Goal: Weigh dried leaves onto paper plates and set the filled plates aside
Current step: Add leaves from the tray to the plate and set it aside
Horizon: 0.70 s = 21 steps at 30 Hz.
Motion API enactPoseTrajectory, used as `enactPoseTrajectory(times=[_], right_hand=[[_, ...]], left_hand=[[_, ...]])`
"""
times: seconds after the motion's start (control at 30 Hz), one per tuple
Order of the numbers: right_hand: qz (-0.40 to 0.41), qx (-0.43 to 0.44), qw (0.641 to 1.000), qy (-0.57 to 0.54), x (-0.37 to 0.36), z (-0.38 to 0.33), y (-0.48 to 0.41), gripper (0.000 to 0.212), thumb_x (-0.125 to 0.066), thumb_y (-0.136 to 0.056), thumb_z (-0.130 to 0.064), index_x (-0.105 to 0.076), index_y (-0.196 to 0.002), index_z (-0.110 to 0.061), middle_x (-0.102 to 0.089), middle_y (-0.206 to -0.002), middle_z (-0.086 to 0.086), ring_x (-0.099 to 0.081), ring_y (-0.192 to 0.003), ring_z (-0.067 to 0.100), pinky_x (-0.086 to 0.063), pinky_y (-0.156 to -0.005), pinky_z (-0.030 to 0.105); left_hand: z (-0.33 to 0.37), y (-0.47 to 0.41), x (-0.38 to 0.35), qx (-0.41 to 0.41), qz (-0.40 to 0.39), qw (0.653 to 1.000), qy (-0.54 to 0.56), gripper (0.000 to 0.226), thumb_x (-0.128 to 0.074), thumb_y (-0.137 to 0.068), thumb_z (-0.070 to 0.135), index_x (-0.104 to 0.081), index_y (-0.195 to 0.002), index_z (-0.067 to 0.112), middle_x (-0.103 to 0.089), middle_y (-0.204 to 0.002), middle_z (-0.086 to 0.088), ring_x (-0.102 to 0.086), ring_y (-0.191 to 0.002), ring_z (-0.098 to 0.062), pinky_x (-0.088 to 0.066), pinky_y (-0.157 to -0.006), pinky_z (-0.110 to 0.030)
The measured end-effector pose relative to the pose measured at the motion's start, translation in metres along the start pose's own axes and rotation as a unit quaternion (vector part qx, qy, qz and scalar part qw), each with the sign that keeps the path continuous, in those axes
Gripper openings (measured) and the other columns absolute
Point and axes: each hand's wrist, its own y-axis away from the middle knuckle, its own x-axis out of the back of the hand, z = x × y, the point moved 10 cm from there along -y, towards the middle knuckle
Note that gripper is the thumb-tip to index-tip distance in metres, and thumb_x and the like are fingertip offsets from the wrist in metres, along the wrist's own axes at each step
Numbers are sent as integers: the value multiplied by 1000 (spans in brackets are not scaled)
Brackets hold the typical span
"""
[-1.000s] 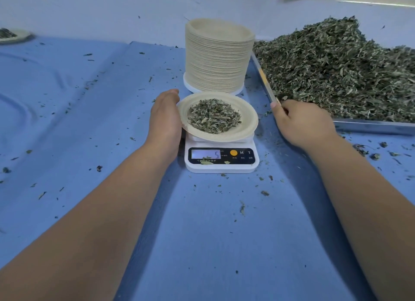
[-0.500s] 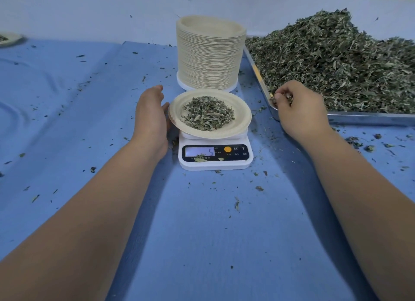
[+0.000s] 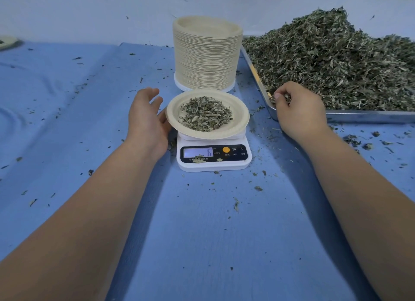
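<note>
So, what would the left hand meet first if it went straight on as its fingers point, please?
Probably nothing: the left hand points just left of the tall stack of beige paper plates, over blue cloth; it might graze the stack.

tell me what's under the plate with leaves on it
The paper plate sits on a white kitchen scale, whose front display reads 6. The plate covers nearly all of the weighing platform; only a thin edge shows at its right.
</note>
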Motion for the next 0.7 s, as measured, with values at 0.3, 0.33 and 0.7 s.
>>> enactPoseTrajectory(times=[0.3,0.33,0.7], right_hand=[[20,21,1000,-11,1,-1,-1,17,-49,-104,-26,-63,-106,-17,-55,-77,-5,-49,-65,22,-41,-75,37],[23,23,999,-14,2,-1,-1,17,-49,-103,-26,-63,-105,-17,-55,-77,-5,-48,-64,22,-39,-72,35],[37,32,998,-36,1,2,-1,16,-50,-104,-26,-64,-105,-17,-52,-73,-8,-44,-57,2,-30,-65,29]], left_hand=[[2,0,1,4,-3,1000,18,32,-52,-102,36,-65,-125,17,-58,-135,-5,-68,-111,-23,-59,-64,-28],[2,-1,2,5,-4,1000,20,32,-51,-103,35,-65,-125,16,-59,-135,-6,-68,-112,-23,-59,-64,-28],[3,-1,2,7,-4,1000,15,34,-48,-104,37,-64,-126,16,-61,-133,-7,-68,-112,-22,-59,-67,-29]])
